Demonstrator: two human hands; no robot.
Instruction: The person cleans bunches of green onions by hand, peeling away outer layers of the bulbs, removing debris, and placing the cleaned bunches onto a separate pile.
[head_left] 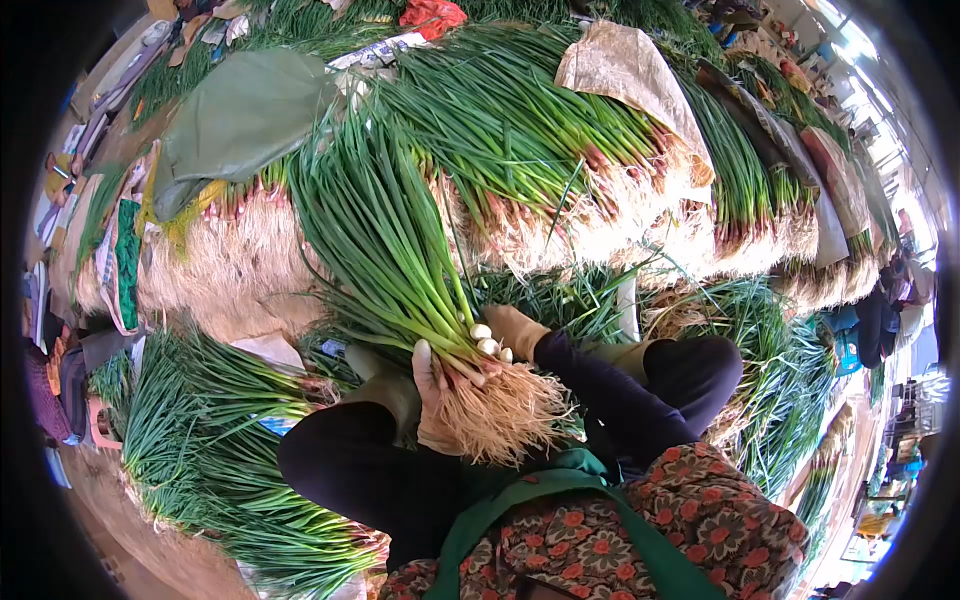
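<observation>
A large bunch of green onions [400,240] lies across my lap, its long green leaves pointing away and its pale tangled roots [505,415] towards me. My left hand [432,395] is closed round the bunch's lower left side near the roots, thumb up; its other fingers are mostly hidden beneath. From the right, my right hand [512,332] presses against the stems, with its fingers curled in and whitish tips showing. Both hands look gloved in a tan material.
Stacked green onions [520,130] form a long row ahead, roots facing me. A green sheet [240,115] and a tan sack [630,80] cover parts of it. More onions lie at left [220,430] and loose leaves [770,370] at right. Other people sit at the far sides.
</observation>
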